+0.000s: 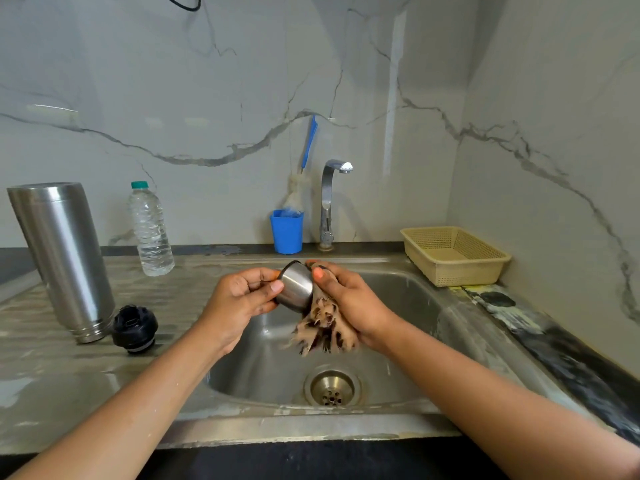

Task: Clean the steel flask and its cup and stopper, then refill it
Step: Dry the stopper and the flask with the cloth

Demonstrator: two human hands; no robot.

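Note:
Over the sink, my left hand grips the small steel cup, which is tilted on its side. My right hand holds a frayed brown scrubbing cloth against the cup's right side, with loose strands hanging below. The steel flask stands upside down on the draining board at the left. Its black stopper lies beside the flask's mouth. A clear water bottle with a green cap stands behind them.
The steel sink basin with its drain lies under my hands. A chrome tap stands at the back, next to a blue holder with a bottle brush. A beige plastic basket sits at the right.

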